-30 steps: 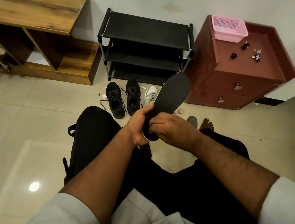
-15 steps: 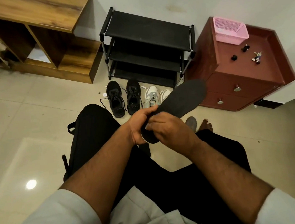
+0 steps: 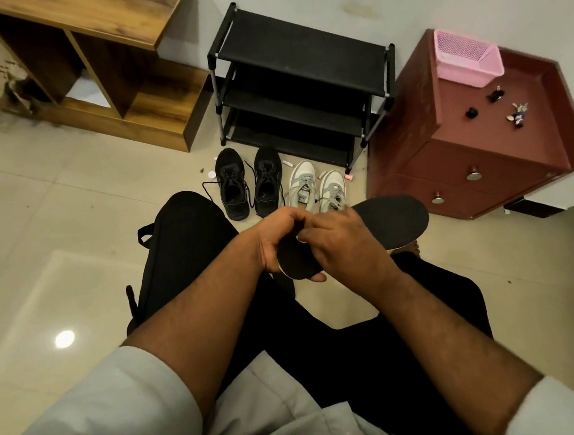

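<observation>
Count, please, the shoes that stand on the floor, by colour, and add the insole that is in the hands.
Black shoes: 2
White and grey shoes: 2
Black insole, held by the left hand and the right hand: 1
Total: 5

Black insole point(image 3: 394, 221) — near end in both hands point(image 3: 346, 243)
</observation>
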Motion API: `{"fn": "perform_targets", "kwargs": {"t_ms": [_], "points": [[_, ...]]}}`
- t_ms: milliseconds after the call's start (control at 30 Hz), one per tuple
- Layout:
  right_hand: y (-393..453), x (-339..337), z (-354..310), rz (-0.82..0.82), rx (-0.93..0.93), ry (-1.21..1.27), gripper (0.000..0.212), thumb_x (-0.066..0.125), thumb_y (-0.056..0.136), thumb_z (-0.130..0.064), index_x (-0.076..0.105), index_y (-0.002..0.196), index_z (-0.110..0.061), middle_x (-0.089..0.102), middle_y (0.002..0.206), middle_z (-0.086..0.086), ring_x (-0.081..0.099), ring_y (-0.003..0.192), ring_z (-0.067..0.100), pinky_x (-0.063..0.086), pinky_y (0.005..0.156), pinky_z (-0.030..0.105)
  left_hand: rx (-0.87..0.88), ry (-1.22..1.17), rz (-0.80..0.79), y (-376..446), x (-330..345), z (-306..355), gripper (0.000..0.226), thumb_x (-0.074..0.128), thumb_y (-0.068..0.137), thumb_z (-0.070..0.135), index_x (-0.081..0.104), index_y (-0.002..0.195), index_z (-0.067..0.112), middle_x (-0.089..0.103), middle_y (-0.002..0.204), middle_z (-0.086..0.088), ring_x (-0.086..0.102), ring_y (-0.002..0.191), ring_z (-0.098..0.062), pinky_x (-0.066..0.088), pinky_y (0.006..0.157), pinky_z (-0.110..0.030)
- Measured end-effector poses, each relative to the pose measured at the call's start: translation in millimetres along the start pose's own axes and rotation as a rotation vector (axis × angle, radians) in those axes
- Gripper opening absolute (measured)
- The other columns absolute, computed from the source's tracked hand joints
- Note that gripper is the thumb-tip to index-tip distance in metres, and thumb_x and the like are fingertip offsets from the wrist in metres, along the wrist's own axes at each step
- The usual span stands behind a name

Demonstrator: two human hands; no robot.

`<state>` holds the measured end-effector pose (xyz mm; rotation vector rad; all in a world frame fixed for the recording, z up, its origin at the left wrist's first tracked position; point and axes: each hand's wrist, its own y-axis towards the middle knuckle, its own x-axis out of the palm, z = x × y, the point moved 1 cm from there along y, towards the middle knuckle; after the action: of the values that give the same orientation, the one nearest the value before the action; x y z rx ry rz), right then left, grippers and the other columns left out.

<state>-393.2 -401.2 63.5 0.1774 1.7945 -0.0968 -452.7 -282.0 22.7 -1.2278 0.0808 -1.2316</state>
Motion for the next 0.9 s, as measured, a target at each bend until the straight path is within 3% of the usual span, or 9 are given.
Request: {"fn": "perform_targets", "kwargs": {"t_ms": [67,200,367,533,633,767,833,900], "points": [[-8,1,1,-0.115,-0.009,-0.015,0.019,0.074,0.077,-0.019,0.072,0.095,-0.018,0.067,0.092,-0.001,0.063,0.086,0.019,0.037,0.074,0.032,-0.006,-0.017,0.003,2,-3,1,0.022,0.053,0.087,0.026,0.065,0.082,0.008,0.065,0.074,-0.013,0.063,0.065,-0.027,0.053,0.066,-0.042],[-19,-12,10,-0.363,0.005,-0.058,0.025,0.049,0.096,-0.024,0.066,0.114,-0.029,0.059,0.114,-0.008,0.052,0.11,0.012,0.028,0.088,0.033,-0.014,0.009,0.001,8,-3,3,0.025,0.048,0.095,0.031,0.063,0.101,0.011,0.069,0.08,-0.013,0.064,0.076,-0.029,0.052,0.074,-0.048],[-8,-24,14,-0.004,0.054,0.031,0.019,0.065,0.082,-0.009,0.073,0.095,-0.019,0.069,0.092,-0.002,0.063,0.088,0.018,0.03,0.079,0.034,0.021,0.041,0.012,7,3,1,0.022,0.05,0.092,0.026,0.064,0.093,0.009,0.065,0.086,-0.016,0.064,0.079,-0.03,0.053,0.072,-0.05],[0,0,-1,-0.113,-0.001,0.019,0.016,0.063,0.083,-0.012,0.073,0.093,-0.02,0.067,0.092,-0.003,0.06,0.091,0.019,0.017,0.077,0.029,0.063,-0.037,0.04,6,0,0,0.023,0.048,0.093,0.024,0.062,0.088,0.006,0.064,0.069,-0.01,0.062,0.059,-0.022,0.051,0.063,-0.034],[-13,-3,5,-0.183,-0.054,0.003,0.017,0.066,0.082,-0.009,0.074,0.091,-0.022,0.067,0.092,-0.003,0.061,0.088,0.019,0.024,0.076,0.031,0.114,-0.13,0.089,7,-6,4,0.026,0.049,0.095,0.027,0.064,0.093,0.006,0.068,0.074,-0.012,0.064,0.061,-0.023,0.052,0.062,-0.031],[-24,-14,28,-0.036,-0.031,-0.147,0.023,0.082,0.066,-0.005,0.075,0.085,-0.016,0.07,0.086,0.001,0.066,0.079,0.021,0.045,0.071,0.036,0.129,-0.168,0.062,8,-7,5,0.032,0.048,0.097,0.031,0.062,0.111,0.006,0.069,0.095,-0.019,0.066,0.082,-0.032,0.058,0.068,-0.045],[-27,-15,36,0.049,0.018,-0.153,0.025,0.083,0.065,-0.004,0.075,0.086,-0.014,0.07,0.086,0.002,0.066,0.079,0.021,0.046,0.072,0.035,0.144,-0.175,0.068,9,-6,5,0.031,0.049,0.096,0.032,0.063,0.11,0.008,0.07,0.095,-0.018,0.067,0.082,-0.032,0.057,0.072,-0.048],[-30,-10,29,0.106,-0.056,-0.089,0.017,0.075,0.075,-0.006,0.074,0.09,-0.015,0.07,0.091,0.002,0.065,0.085,0.02,0.043,0.077,0.034,0.155,-0.183,0.068,10,-4,5,0.029,0.05,0.095,0.03,0.064,0.104,0.007,0.07,0.09,-0.017,0.068,0.075,-0.029,0.057,0.071,-0.042]]}}
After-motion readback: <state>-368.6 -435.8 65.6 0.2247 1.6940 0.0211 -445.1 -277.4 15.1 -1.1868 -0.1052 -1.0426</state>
